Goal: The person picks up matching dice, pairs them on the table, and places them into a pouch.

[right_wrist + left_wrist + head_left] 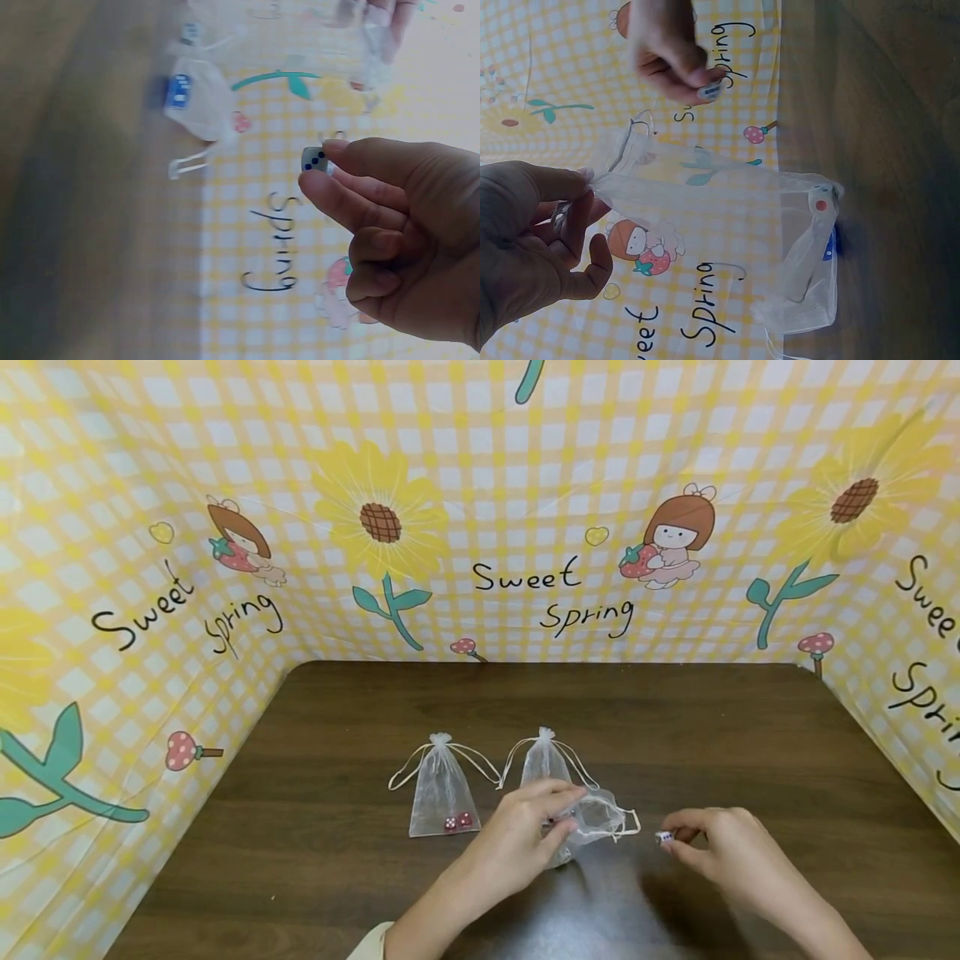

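My left hand (517, 835) pinches a sheer white drawstring bag (597, 812) near its mouth, which gapes toward the right. A white die with a red dot (822, 204) lies at the bottom of this hanging bag. To the right of the mouth and apart from it, my right hand (731, 843) holds another white die (315, 160) with blue dots between thumb and fingertips. Behind the held bag a second sheer bag (543, 766), drawn closed at the neck, is partly hidden by my left hand; blue dice (178, 91) show in it.
A third closed sheer bag (442, 785), with two red dice (457, 821) inside, lies on the left of the dark wooden table (315, 860). Yellow checked cloth (480, 485) rises around the table's back and sides.
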`<state>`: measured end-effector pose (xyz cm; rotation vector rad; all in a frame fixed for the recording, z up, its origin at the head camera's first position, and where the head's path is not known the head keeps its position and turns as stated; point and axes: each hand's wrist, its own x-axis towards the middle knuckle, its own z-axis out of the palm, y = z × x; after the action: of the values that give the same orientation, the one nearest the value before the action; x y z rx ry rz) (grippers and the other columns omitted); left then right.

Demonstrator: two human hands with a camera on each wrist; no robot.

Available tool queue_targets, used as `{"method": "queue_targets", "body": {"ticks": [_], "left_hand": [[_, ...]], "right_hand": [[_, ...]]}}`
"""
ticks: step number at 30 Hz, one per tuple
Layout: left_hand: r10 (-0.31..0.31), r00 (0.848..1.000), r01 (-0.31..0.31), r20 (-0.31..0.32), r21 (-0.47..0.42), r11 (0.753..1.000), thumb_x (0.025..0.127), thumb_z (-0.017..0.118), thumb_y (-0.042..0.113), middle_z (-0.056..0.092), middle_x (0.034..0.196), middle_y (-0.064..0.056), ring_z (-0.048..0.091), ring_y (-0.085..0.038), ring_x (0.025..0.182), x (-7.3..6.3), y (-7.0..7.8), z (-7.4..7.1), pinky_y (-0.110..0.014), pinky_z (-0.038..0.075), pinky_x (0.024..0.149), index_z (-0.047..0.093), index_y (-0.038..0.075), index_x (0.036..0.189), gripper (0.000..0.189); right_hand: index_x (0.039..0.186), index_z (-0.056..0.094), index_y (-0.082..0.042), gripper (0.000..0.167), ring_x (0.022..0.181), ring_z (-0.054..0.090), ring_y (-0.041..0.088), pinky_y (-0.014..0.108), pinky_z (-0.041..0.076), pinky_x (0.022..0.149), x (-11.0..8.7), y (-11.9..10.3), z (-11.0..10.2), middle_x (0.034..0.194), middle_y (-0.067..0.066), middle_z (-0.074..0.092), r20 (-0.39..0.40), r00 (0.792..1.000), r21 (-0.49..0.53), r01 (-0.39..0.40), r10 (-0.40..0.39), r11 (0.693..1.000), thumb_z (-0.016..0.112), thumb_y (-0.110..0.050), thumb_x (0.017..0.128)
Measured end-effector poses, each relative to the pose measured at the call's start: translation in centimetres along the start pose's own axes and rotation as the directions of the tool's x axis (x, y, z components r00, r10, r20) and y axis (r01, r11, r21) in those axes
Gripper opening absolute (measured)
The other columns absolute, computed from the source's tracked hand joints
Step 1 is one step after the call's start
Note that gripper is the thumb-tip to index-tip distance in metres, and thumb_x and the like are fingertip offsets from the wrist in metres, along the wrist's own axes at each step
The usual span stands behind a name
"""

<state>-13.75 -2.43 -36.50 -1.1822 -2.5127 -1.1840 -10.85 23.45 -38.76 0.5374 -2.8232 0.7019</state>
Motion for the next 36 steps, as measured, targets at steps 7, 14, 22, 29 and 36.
{"method": "queue_targets", "body": {"ticks": [7,14,22,29,36], "left_hand": [[-0.016,1.0,0.016,0.014,0.001,1.0,0.086,0.063,0.003,0.06,0.113,-0.007,0.058,-0.012,0.093,-0.1,0.0,0.1,-0.009,0.044,0.078,0.058,-0.003,0.121,0.035],[-0.003,1.0,0.003,0.005,0.01,1.0,0.085,0.064,0.003,0.06,0.113,-0.007,0.057,-0.012,0.097,-0.1,0.0,0.1,-0.011,0.043,0.082,0.059,-0.003,0.12,0.036],[-0.007,1.0,0.007,0.022,0.029,1.0,0.085,0.064,0.004,0.06,0.115,-0.006,0.056,-0.012,0.099,0.0,0.0,0.3,-0.011,0.043,0.082,0.059,-0.001,0.12,0.036],[0.004,1.0,-0.005,0.025,0.054,0.999,0.086,0.065,0.005,0.06,0.115,-0.007,0.057,-0.013,0.099,0.1,0.1,0.3,-0.009,0.042,0.081,0.059,-0.001,0.12,0.035],[0.016,1.0,-0.018,0.024,0.058,0.998,0.086,0.064,0.005,0.06,0.115,-0.006,0.057,-0.012,0.098,0.2,0.1,0.3,-0.009,0.042,0.081,0.06,-0.002,0.119,0.034]], "right_hand": [[0.081,0.07,-0.022,0.023,0.067,0.056,0.0,0.025,0.046,0.056,1.0,-1.6,-1.6,0.071,-0.022,0.06,-0.227,0.969,-0.046,0.086,-0.094,0.995,0.082,-0.011,0.065],[0.085,0.071,-0.021,0.031,0.062,0.051,-0.003,0.013,0.041,0.058,1.5,-3.0,-2.5,0.073,-0.022,0.059,-0.343,0.928,-0.016,0.147,-0.143,0.989,0.083,-0.005,0.061],[0.086,0.072,-0.017,0.03,0.06,0.045,-0.005,0.01,0.037,0.053,2.1,-4.3,-2.4,0.076,-0.018,0.061,-0.433,0.864,0.031,0.3,-0.257,0.954,0.061,-0.045,0.085],[0.089,0.072,-0.012,0.038,0.059,0.038,-0.004,0.008,0.031,0.049,2.5,-4.8,-1.7,0.075,-0.013,0.062,-0.42,0.847,0.066,0.387,-0.326,0.92,0.054,-0.046,0.089],[0.089,0.071,-0.008,0.035,0.065,0.049,0.003,0.009,0.036,0.049,3.2,-5.1,-0.5,0.078,-0.004,0.067,-0.427,0.792,0.068,0.509,-0.436,0.858,0.053,-0.038,0.091]]}}
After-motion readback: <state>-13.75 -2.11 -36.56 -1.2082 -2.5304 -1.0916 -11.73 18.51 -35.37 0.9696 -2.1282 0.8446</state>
